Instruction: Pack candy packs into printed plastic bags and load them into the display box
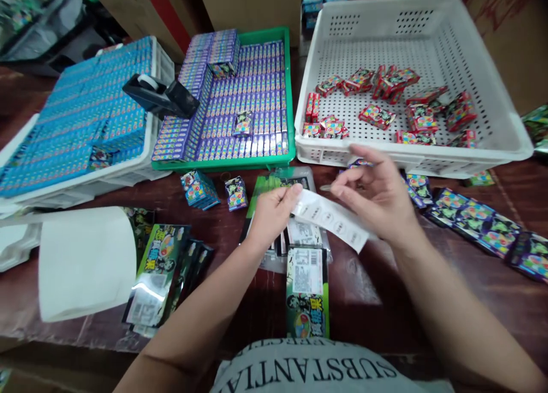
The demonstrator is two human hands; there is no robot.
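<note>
Sticker strip [329, 217]: print too small to read, left end under left hand [277, 213]. Right hand [377, 196] blocks some purple boxes [418, 190]; pale bit [326, 187] at its fingertips, can't ID. White paper [88, 261] covers part of the packets [165, 250]. Tape dispenser [162, 96] hides some blue boxes [85, 119]. Shirt [321, 370] cropped at bottom. Top-left bin [51, 33] cropped, contents blurry.

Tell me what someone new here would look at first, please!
Probably the big white rectangular plastic basket, full of little holes, at the back right, with small red printed boxes scattered inside. Just left of it, neat rows of small purple printed boxes fill much of a green rectangular plastic tray. Nearer, in the middle, the person's bare left hand holds a white paper-like strip with round printed marks.
</note>
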